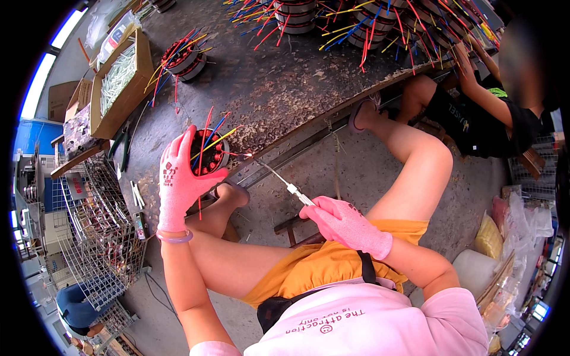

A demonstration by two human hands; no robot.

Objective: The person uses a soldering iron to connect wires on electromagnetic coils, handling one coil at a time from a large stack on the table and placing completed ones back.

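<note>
My left hand [184, 169], in a pink glove, is closed round a motor stator [222, 155] at the table's near edge. Red, blue and yellow wires [208, 139] rise out of the stator's red windings. In my right pink-gloved hand [344, 222] is a thin tube-like tool [293, 190] with a white collar. Its slim end points up and left at the stator, and a small bright spot shows at the tip, beside a short lead from the stator's right side. Whether that spot is a flame is too small to tell.
Another wired stator [185, 61] stands farther back on the worn table [255, 83]. Stacked stators [294, 15] fill the far side. A box [142, 65] of white sleeves sits left, above a wire basket [101, 225]. One person [493, 113] works at far right; another [80, 308] is lower left.
</note>
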